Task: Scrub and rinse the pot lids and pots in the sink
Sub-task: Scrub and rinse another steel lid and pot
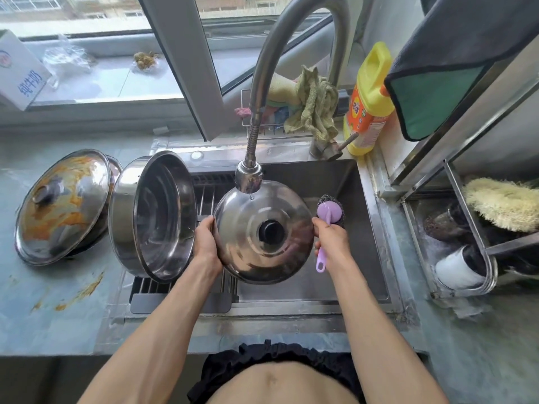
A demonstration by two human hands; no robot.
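Left hand (207, 243) grips pot lid (264, 233) rim under tap (248, 176); right hand (331, 239) clutches purple scrubber (331, 212). Hold lid tilted, scrub round knob (271, 232).

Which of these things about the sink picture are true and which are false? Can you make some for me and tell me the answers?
1. The left hand holds the edge of the shiny lid over the sink. True.
2. The right hand holds a yellow sponge. False: it grips a purple-handled scrubber.
3. The dirty lid with orange stains lies on the counter, left of the sink. True.
4. The tap head hangs above the shiny lid. True.
5. The yellow bottle lies inside the sink. False: it stands upright behind the sink, near the tap's base.
6. The big pot is full of soapy water. False: it is tipped on its side, and looks empty.
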